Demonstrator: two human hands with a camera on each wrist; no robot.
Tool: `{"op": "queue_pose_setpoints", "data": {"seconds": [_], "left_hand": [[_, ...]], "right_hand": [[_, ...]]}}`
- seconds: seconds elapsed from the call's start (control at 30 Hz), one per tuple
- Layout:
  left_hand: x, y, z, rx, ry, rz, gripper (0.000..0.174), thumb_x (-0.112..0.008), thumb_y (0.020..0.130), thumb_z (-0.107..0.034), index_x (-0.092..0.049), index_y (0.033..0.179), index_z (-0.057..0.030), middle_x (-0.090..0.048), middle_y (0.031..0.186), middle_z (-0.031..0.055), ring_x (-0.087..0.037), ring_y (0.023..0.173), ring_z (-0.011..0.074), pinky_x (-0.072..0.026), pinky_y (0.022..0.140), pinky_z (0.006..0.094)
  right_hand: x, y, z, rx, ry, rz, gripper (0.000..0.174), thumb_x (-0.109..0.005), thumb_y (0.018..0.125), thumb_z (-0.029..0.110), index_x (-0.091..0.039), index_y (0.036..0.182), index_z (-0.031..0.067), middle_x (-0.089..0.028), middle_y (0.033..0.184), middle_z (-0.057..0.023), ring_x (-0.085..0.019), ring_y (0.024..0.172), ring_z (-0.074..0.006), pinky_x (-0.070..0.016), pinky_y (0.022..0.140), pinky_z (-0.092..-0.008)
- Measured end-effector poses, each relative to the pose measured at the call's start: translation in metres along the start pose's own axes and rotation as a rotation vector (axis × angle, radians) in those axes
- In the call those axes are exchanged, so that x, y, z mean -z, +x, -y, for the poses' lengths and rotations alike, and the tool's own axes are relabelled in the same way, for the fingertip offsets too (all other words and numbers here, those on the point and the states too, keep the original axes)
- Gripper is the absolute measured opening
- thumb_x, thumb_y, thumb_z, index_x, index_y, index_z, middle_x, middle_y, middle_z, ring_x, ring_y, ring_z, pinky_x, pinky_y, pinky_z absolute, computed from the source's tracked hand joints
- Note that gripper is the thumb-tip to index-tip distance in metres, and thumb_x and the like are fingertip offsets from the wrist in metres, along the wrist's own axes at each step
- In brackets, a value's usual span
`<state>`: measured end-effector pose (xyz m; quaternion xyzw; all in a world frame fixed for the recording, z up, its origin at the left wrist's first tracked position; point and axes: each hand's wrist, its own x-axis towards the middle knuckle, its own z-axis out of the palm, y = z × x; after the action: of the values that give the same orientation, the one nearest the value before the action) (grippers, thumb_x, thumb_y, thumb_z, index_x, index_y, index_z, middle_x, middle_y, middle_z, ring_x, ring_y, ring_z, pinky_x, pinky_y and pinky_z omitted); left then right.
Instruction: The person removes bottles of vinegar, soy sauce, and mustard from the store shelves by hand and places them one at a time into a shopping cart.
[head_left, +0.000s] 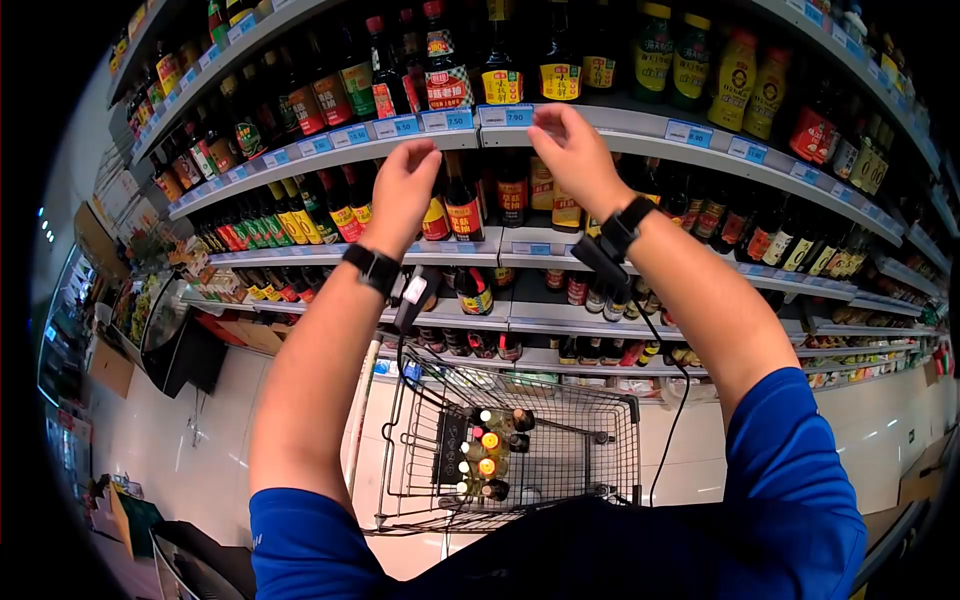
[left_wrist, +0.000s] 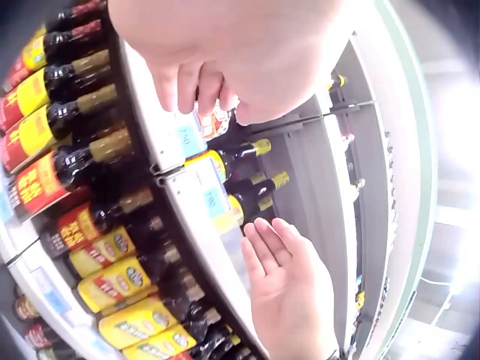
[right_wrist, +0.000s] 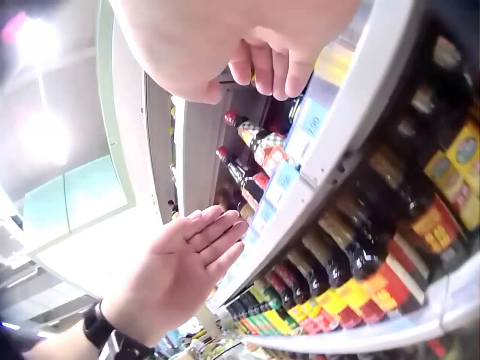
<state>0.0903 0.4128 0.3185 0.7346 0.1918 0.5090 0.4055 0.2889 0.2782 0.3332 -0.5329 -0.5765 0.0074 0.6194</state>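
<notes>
My left hand [head_left: 405, 195] is raised in front of the shelf edge [head_left: 640, 133], just below the blue 7.50 price tag [head_left: 447, 121]. To its right, my right hand [head_left: 578, 160] is held up beside the 7.90 price tag [head_left: 508, 117]. Nothing is held in either hand; the palms face each other with a gap between. In the left wrist view the right fingers [left_wrist: 271, 247] are straight, and the left fingers [right_wrist: 214, 236] look extended in the right wrist view. Behind the tags stand a dark sauce bottle with a checkered label [head_left: 447, 78] and yellow-labelled bottles [head_left: 502, 78].
Below the arms is a black wire shopping cart [head_left: 625, 440] holding several bottles [head_left: 490, 466]. Lower shelves carry rows of dark sauce bottles [head_left: 465, 210]. A cable [head_left: 683, 410] hangs from the right wrist camera. Tiled floor [head_left: 225, 420] extends to the left.
</notes>
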Motion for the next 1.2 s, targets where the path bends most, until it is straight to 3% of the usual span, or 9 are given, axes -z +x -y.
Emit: {"op": "queue_pose_setpoints", "data": {"seconds": [0.23, 0.5, 0.57, 0.7, 0.73, 0.83, 0.93, 1.03, 1.2], "left_hand": [[-0.015, 0.115, -0.003, -0.363, 0.417, -0.161, 0.057, -0.064, 0.089, -0.023, -0.045, 0.133, 0.0077, -0.063, 0.118, 0.0251, -0.062, 0.11, 0.0328, -0.0489, 0.092, 0.0384], [-0.017, 0.148, 0.017, -0.155, 0.68, 0.058, 0.078, -0.06, 0.089, -0.032, -0.023, 0.144, 0.0103, -0.058, 0.119, 0.0334, -0.061, 0.109, 0.0385, -0.0487, 0.09, 0.0371], [-0.018, 0.156, 0.019, -0.116, 0.584, 0.131, 0.078, -0.055, 0.087, -0.026, -0.017, 0.142, 0.0154, -0.064, 0.101, 0.0325, -0.065, 0.096, 0.0413, -0.0515, 0.083, 0.0432], [-0.016, 0.17, 0.03, -0.099, 0.672, 0.16, 0.061, -0.06, 0.085, -0.028, -0.041, 0.124, 0.0149, -0.065, 0.1, 0.0322, -0.065, 0.097, 0.0411, -0.0522, 0.083, 0.042], [-0.014, 0.17, 0.029, -0.067, 0.706, 0.172, 0.07, -0.068, 0.083, -0.032, -0.043, 0.131, 0.0121, -0.065, 0.11, 0.0251, -0.066, 0.102, 0.0312, -0.0509, 0.085, 0.0351], [-0.011, 0.153, 0.022, -0.194, 0.629, 0.099, 0.063, -0.071, 0.081, -0.027, -0.047, 0.125, 0.0109, -0.066, 0.111, 0.0216, -0.066, 0.103, 0.0288, -0.0516, 0.086, 0.0341], [-0.012, 0.14, 0.024, -0.232, 0.565, 0.034, 0.062, -0.074, 0.079, -0.021, -0.046, 0.126, 0.0086, -0.067, 0.111, 0.0199, -0.066, 0.103, 0.0262, -0.052, 0.086, 0.0333], [-0.011, 0.127, 0.018, -0.251, 0.535, -0.036, 0.065, -0.075, 0.078, -0.018, -0.043, 0.129, 0.0054, -0.067, 0.11, 0.0188, -0.066, 0.101, 0.0261, -0.0525, 0.085, 0.0339], [-0.003, 0.102, -0.011, -0.628, 0.515, -0.269, 0.059, -0.078, 0.076, -0.014, -0.047, 0.124, 0.0002, -0.066, 0.11, 0.0164, -0.067, 0.095, 0.0261, -0.0534, 0.081, 0.0338]], "right_hand": [[-0.046, 0.115, -0.018, 0.147, -0.246, 0.015, 0.045, -0.065, 0.087, 0.029, -0.06, 0.117, -0.0044, -0.066, 0.112, -0.0201, -0.064, 0.103, -0.0314, -0.0505, 0.089, -0.0373], [-0.088, 0.146, -0.018, -0.146, -0.572, 0.161, 0.043, -0.059, 0.09, 0.031, -0.061, 0.11, -0.0065, -0.065, 0.105, -0.0281, -0.064, 0.099, -0.0395, -0.0507, 0.085, -0.0441], [-0.096, 0.151, -0.031, -0.116, -0.558, 0.109, 0.046, -0.058, 0.09, 0.033, -0.06, 0.109, -0.0089, -0.065, 0.104, -0.0296, -0.064, 0.098, -0.0409, -0.051, 0.085, -0.0436], [-0.093, 0.156, -0.029, -0.142, -0.551, 0.195, 0.05, -0.062, 0.089, 0.035, -0.059, 0.107, -0.0108, -0.065, 0.102, -0.03, -0.065, 0.096, -0.0411, -0.0518, 0.085, -0.0425], [-0.092, 0.154, -0.03, -0.109, -0.55, 0.168, 0.051, -0.065, 0.087, 0.035, -0.058, 0.107, -0.0108, -0.066, 0.101, -0.0297, -0.065, 0.096, -0.0408, -0.052, 0.084, -0.0421], [-0.09, 0.157, -0.041, -0.094, -0.501, 0.148, 0.055, -0.073, 0.082, 0.036, -0.058, 0.111, -0.0086, -0.067, 0.101, -0.0264, -0.066, 0.096, -0.038, -0.0524, 0.083, -0.0406], [-0.087, 0.143, -0.044, 0.086, -0.409, 0.043, 0.058, -0.074, 0.083, 0.025, -0.05, 0.125, -0.0057, -0.067, 0.111, -0.0191, -0.066, 0.104, -0.0293, -0.052, 0.087, -0.034], [-0.086, 0.13, -0.04, 0.25, -0.343, -0.017, 0.058, -0.077, 0.079, 0.027, -0.052, 0.124, 0.001, -0.068, 0.107, -0.0179, -0.067, 0.098, -0.0321, -0.0528, 0.083, -0.0376], [-0.073, 0.117, -0.015, 0.587, -0.134, -0.065, 0.05, -0.073, 0.082, 0.021, -0.053, 0.125, 0.0055, -0.067, 0.11, -0.0167, -0.066, 0.099, -0.0335, -0.0541, 0.08, -0.0365]]}}
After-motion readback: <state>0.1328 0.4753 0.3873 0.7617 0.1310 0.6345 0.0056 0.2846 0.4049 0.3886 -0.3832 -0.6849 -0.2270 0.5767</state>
